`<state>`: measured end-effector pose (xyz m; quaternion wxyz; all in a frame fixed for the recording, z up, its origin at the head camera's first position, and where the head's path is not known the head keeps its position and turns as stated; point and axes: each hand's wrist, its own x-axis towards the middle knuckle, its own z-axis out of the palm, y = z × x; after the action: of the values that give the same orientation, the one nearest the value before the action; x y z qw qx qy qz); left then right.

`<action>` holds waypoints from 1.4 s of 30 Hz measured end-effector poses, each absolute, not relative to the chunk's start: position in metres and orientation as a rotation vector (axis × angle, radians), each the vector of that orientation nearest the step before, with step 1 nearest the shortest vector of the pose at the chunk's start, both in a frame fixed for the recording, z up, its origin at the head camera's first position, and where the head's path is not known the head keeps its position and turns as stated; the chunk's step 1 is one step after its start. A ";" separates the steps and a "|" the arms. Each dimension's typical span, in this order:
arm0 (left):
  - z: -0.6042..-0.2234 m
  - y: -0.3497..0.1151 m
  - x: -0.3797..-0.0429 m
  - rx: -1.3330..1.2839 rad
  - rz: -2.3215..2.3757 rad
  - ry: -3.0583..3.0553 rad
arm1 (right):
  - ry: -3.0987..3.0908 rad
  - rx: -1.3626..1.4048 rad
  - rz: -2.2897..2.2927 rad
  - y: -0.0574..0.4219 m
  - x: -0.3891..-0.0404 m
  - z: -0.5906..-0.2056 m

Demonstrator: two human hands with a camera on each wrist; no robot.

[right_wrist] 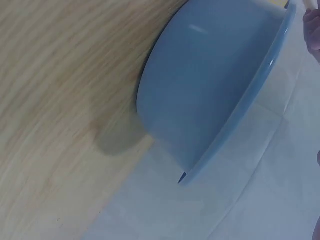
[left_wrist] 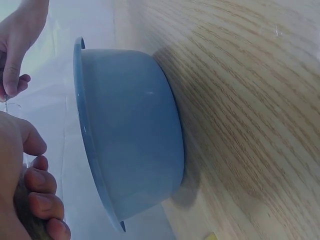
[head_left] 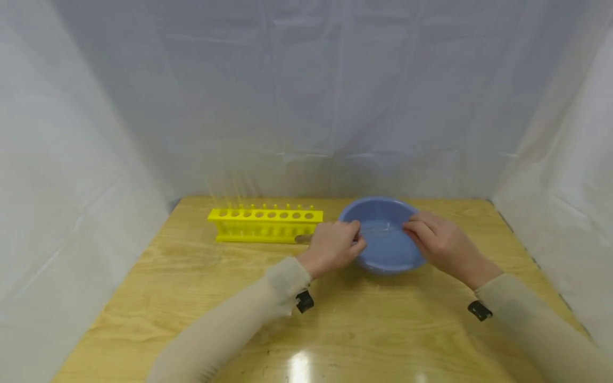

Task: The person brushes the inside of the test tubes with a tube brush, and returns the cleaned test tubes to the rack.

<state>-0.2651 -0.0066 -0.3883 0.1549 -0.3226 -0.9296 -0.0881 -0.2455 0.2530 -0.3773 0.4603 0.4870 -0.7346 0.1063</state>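
Note:
Over the blue basin (head_left: 390, 260), both hands work on one long thin piece. My left hand (head_left: 335, 244) curls round a test tube, whose rounded end (head_left: 303, 239) sticks out to the left with brownish bristles showing in it. From there a thin twisted wire, the test tube brush's handle (left_wrist: 6, 102), runs across to my right hand (head_left: 442, 244), which pinches it by the far end. In the left wrist view, the left fingers (left_wrist: 45, 200) wrap the dark bristly part. Most of the tube is hidden in the palm.
A yellow test tube rack (head_left: 265, 215) stands left of the basin, with several clear tubes (head_left: 234, 189) upright in its left end. White sheeting (head_left: 306, 106) hangs behind and on both sides of the wooden table (head_left: 354, 330).

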 end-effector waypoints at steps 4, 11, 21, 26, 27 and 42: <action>-0.389 -0.006 -0.265 -0.919 -0.233 -2.656 | -1.830 1.198 0.265 0.254 -0.244 -0.377; -0.389 -0.005 -0.265 -0.912 -0.203 -2.617 | -2.137 1.099 0.506 0.255 -0.237 -0.379; -0.390 -0.004 -0.266 -0.925 -0.155 -2.571 | -2.418 0.919 0.827 0.255 -0.235 -0.379; -0.390 -0.002 -0.266 -0.919 -0.073 -2.532 | -2.731 0.634 1.379 0.256 -0.236 -0.372; -0.390 -0.002 -0.266 -0.918 -0.056 -2.525 | -2.765 0.576 1.528 0.257 -0.237 -0.370; -0.386 -0.002 -0.269 -0.926 -0.256 -2.651 | -2.378 0.991 0.754 0.254 -0.235 -0.377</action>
<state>-0.2694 -0.0025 -0.3858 0.1603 -0.3241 -0.9280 -0.0898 -0.2353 0.2540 -0.3772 0.2268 0.3596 -0.8628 0.2737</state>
